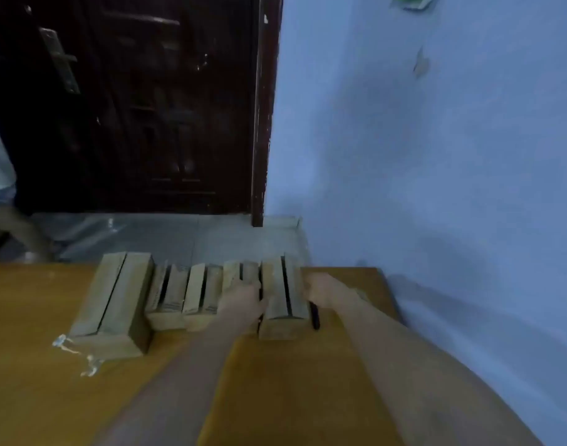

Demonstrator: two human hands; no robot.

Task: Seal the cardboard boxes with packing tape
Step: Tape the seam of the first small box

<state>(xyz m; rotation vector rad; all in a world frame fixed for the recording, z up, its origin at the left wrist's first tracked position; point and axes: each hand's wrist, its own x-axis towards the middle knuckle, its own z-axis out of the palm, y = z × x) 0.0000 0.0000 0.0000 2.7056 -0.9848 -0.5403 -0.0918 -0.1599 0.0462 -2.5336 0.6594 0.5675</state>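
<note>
Cardboard boxes are sitting in a row along the far edge of the table [34, 365], five in all, each showing a dark gap between its top flaps. Largest box [113, 304] is standing at the left end of the row, touching three smaller boxes [185, 294] packed side by side. Right-end box [283, 297] is lying between the two hands. Left hand [242, 299] is resting on the fourth box [240, 272], its fingers reaching to the dark gap beside the right-end box; blur is hiding whether the fingers are curling round an edge, so its grip cannot be told. Right hand [321, 289] is lying against the right side of the right-end box, and its grip likewise cannot be told. Dark slim object [314, 315] is lying on the table just beside that box, below the right hand. Crumpled clear tape scrap [73, 352] is sitting on the table at the near left corner of the largest box. Dark door [131, 107] and blue wall [436, 156] are standing behind the table.
</note>
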